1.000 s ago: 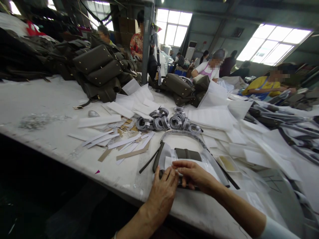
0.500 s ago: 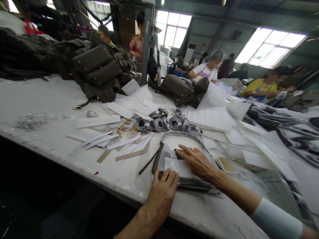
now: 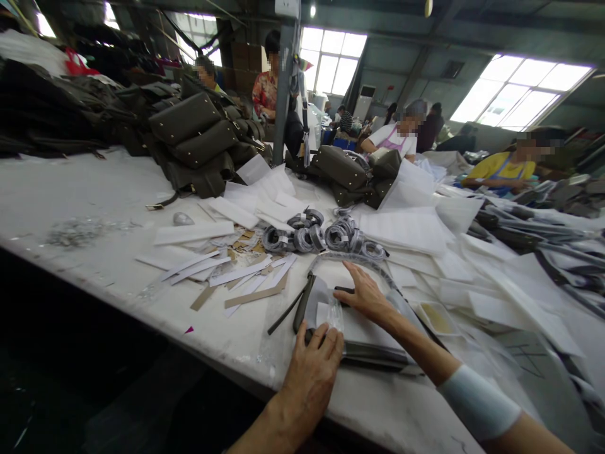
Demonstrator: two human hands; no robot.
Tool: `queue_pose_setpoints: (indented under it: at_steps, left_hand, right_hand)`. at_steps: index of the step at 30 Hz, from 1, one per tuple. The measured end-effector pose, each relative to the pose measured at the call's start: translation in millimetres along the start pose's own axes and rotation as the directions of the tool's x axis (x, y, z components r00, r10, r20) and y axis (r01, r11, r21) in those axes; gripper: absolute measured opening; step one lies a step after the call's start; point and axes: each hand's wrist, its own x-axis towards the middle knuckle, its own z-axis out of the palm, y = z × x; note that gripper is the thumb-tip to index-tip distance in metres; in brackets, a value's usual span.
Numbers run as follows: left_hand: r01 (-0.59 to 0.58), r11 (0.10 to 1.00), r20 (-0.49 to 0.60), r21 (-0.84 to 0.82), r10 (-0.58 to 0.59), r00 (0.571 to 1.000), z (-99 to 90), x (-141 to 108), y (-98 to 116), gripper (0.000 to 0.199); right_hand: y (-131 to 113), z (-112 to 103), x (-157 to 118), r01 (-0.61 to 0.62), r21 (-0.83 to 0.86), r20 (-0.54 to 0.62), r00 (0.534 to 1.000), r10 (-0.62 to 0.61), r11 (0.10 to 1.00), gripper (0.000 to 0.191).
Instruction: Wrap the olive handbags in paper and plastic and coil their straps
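Note:
A dark handbag (image 3: 306,302) lies flat before me on the table. Its arched handle (image 3: 378,270), wrapped in plastic, points away from me. Pale sheeting (image 3: 373,334) and a small clear plastic piece (image 3: 336,312) lie on the bag. My left hand (image 3: 316,360) rests on the bag's near left edge, fingers lightly spread, fingertips by the plastic piece. Over the bag's far part is my right hand (image 3: 367,295), its fingers stretched out. Its thumb is beside a short dark strip (image 3: 344,290); whether it touches the strip is hard to tell.
Coiled, wrapped straps (image 3: 338,233) sit behind the bag. Paper and card strips (image 3: 250,277) lie left of them, white foam sheets (image 3: 401,227) to the right. A shallow tray (image 3: 437,317) is by my right forearm. Stacked dark bags (image 3: 189,123) and a post (image 3: 283,88) stand farther back; co-workers sit beyond.
My right hand's fingers have lifted and opened away from the dark strip, and its forearm has swung nearer. My left hand stays at the bag's edge. The view has shifted slightly.

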Motion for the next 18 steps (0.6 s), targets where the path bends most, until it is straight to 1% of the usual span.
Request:
queue_pose_setpoints:
  at_steps: [2, 4, 5, 7, 9, 11, 13, 15, 16, 18]
  left_hand:
    - [-0.002, 1.000, 0.004, 0.002, 0.002, 1.000, -0.8, 1, 1, 0.038]
    - [0.005, 1.000, 0.008, -0.002, -0.005, 1.000, -2.9, 2, 1, 0.037]
    - [0.006, 1.000, 0.011, -0.010, -0.006, 1.000, -4.1, 3, 1, 0.037]
    - [0.006, 0.999, 0.020, -0.037, -0.005, 1.000, -6.4, 4, 1, 0.038]
    - [0.010, 0.997, 0.027, -0.075, -0.008, 1.000, -8.4, 3, 0, 0.038]
    - [0.030, 0.991, 0.039, -0.131, -0.025, 0.999, -10.8, 3, 0, 0.038]
    - [0.063, 0.975, 0.064, -0.212, -0.051, 0.997, -14.2, 4, -2, 0.037]
    - [0.099, 0.948, 0.102, -0.303, -0.071, 0.992, -18.8, 8, -5, 0.035]
    - [0.121, 0.932, 0.122, -0.343, -0.084, 0.989, -21.4, 11, -7, 0.033]
    - [0.174, 0.897, 0.167, -0.407, -0.114, 0.979, -26.5, 18, -13, 0.029]
  right_hand:
    - [-1, -1, -4, 0.051, 0.031, 0.037, 0.998, -0.053, 0.998, 0.086]
    - [-3, 2, -8, 0.098, -0.003, 0.134, 0.986, -0.096, 0.995, 0.083]
    - [-3, 5, -10, 0.109, -0.034, 0.171, 0.980, -0.102, 0.993, 0.080]
    - [-3, 11, -8, 0.101, -0.080, 0.193, 0.978, -0.084, 0.992, 0.072]
    - [-2, 15, -2, 0.063, -0.081, 0.166, 0.985, -0.049, 0.995, 0.066]
    - [-3, 20, 4, 0.047, -0.071, 0.113, 0.993, -0.038, 0.996, 0.061]
    - [-5, 27, 5, 0.090, -0.092, 0.044, 0.995, -0.086, 0.992, 0.059]
    - [-7, 35, 3, 0.167, -0.150, -0.005, 0.986, -0.170, 0.975, 0.057]
    - [-9, 39, 2, 0.193, -0.184, -0.012, 0.980, -0.199, 0.964, 0.056]
    - [-11, 43, 1, 0.209, -0.237, -0.006, 0.976, -0.216, 0.949, 0.053]
